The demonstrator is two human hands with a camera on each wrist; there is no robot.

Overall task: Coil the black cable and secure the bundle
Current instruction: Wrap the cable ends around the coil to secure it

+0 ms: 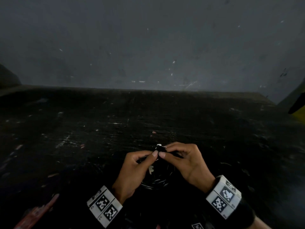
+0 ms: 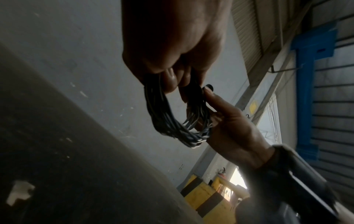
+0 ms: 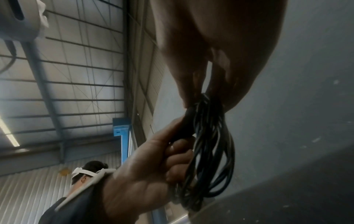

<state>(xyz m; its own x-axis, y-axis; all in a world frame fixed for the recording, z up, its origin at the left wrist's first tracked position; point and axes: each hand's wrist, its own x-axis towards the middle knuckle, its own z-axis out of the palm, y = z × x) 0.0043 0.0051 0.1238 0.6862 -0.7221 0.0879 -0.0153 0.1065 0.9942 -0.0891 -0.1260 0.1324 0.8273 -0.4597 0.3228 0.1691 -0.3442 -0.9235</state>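
The black cable (image 1: pixel 155 183) is wound into a bundle of several loops that hangs just above the dark table (image 1: pixel 99 129). Both hands meet at the top of the bundle. My left hand (image 1: pixel 152 154) pinches the gathered strands with thumb and fingers, and its other fingers curl around the loops (image 3: pixel 210 151). My right hand (image 1: pixel 163 153) pinches the same spot from the right side. In the left wrist view the loops (image 2: pixel 166 121) droop between the left hand (image 2: pixel 172 78) and the right hand (image 2: pixel 208 94). A small white bit (image 1: pixel 159 144) shows above the fingertips; I cannot tell what it is.
The worn table ends at a grey wall (image 1: pixel 148 47). A small white scrap (image 1: pixel 151 169) shows between the hands. A red object (image 1: pixel 38 212) sits at the near left edge. A yellow-and-black barrier (image 1: pixel 297 103) stands at the far right.
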